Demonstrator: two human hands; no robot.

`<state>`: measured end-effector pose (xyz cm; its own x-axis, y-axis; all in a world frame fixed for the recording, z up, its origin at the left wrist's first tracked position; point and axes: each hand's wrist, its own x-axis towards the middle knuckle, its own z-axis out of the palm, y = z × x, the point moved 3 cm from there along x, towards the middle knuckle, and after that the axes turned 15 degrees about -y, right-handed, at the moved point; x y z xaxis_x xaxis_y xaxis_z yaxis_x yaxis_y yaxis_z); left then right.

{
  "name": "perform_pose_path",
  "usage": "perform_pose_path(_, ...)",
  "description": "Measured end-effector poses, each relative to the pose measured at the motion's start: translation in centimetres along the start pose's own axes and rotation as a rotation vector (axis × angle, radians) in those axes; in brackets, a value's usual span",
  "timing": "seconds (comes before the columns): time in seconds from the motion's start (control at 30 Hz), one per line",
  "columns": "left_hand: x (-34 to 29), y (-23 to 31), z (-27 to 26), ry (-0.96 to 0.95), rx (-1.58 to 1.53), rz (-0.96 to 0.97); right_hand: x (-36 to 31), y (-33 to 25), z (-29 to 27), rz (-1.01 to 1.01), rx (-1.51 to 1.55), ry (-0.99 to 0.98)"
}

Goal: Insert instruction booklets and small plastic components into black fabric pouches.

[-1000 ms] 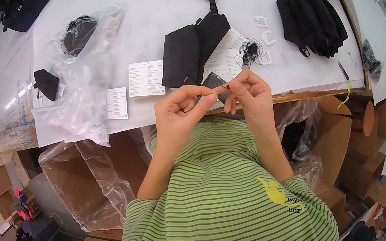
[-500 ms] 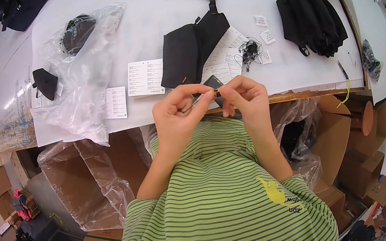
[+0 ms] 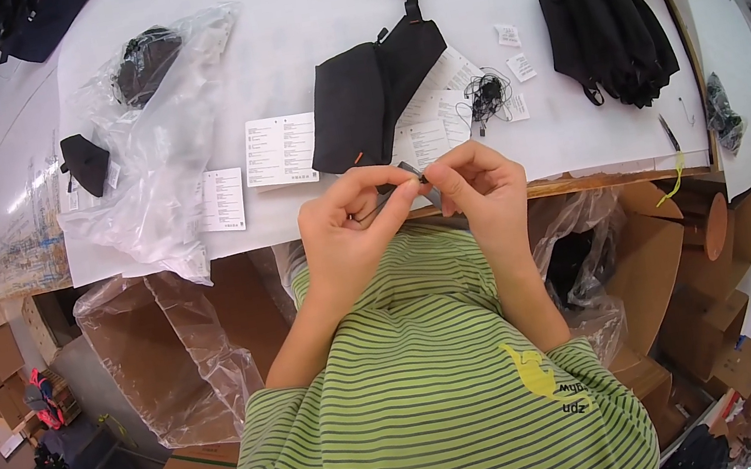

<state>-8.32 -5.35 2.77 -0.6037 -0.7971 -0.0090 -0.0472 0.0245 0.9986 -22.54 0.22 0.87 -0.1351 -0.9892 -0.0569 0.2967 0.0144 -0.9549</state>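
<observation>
Together, the left hand [image 3: 350, 229] and right hand [image 3: 478, 187] meet just over the near edge of the white table [image 3: 305, 39], fingertips pressed on a small grey tag [image 3: 413, 173] and what looks like a thin black cord [image 3: 374, 209]. Beyond them lie a black pouch [image 3: 373, 97] and white paper cards [image 3: 281, 151].

A small grey tag [image 3: 412, 173] sits pinched between the fingertips of both hands at the centre of the frame, just over the table's near edge — mostly hidden, only a narrow sliver showing. A thin dark string [image 3: 371, 209] runs from it toward the lower left, slack and slightly curved — its far end lost in the left palm.
</observation>
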Motion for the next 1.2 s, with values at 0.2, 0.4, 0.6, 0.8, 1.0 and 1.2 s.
perform_pose_path(0.2, 0.4, -0.7, 0.1, -0.039, -0.093, -0.023, -0.2, -0.2, 0.1, -0.053, -0.055, 0.011)
perform_pose_path(0.4, 0.6, -1.1, -0.6, -0.154, -0.196, -0.077, -0.3, -0.7, -0.3, -0.094, -0.107, -0.046)
perform_pose_path(0.6, 1.7, -1.3, -0.9, -0.36, -0.227, -0.144, -0.2, -0.9, -0.3, -0.117, -0.146, -0.163)
perform_pose_path(0.8, 10.1, -1.3, -3.6, -0.549, 0.615, 0.271, -0.1, -1.1, -3.0, -0.179, 0.161, -0.013)
perform_pose_path(1.0, 13.5, -3.4, -3.1, -0.796, 0.919, 0.154, -0.9, -2.3, -6.1, -0.304, 0.19, 0.139)
perform_pose_path(1.2, 13.1, -2.1, -3.6, -0.66, 0.977, 0.338, -1.4, -2.6, -7.7, -0.32, 0.215, 0.187)
